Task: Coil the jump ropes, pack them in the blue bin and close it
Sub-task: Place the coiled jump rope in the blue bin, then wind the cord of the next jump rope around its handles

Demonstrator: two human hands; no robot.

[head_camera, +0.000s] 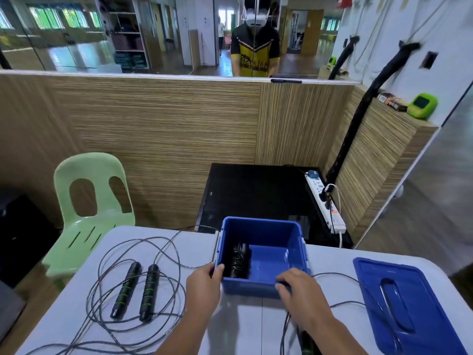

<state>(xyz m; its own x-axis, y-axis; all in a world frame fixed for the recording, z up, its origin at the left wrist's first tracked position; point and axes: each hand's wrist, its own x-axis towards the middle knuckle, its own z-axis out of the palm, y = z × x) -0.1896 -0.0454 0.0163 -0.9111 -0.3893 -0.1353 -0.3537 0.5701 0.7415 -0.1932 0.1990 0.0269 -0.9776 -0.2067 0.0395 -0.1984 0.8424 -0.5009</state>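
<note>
Blue bin (263, 286), matching blue lid (407, 303) at the right edge of a pale grey table (199, 242). Black rope handles (137, 290) with green rings, thin dark grey cord (107, 254). Mint green chair (90, 201). Striped tan wood-grain wall (166, 129). White power strip (326, 203). Lime green gadget (421, 105).

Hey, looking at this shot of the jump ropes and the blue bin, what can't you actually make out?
Head view only:
- Coiled rope in the blue bin: the bin's wall and shadow hide its handles.
- Right hand: its fingertips hide what they pinch at the rim.
- Handle below it: cut off by the bottom edge.
- Loose rope: cord runs off the bottom left edge.
</note>
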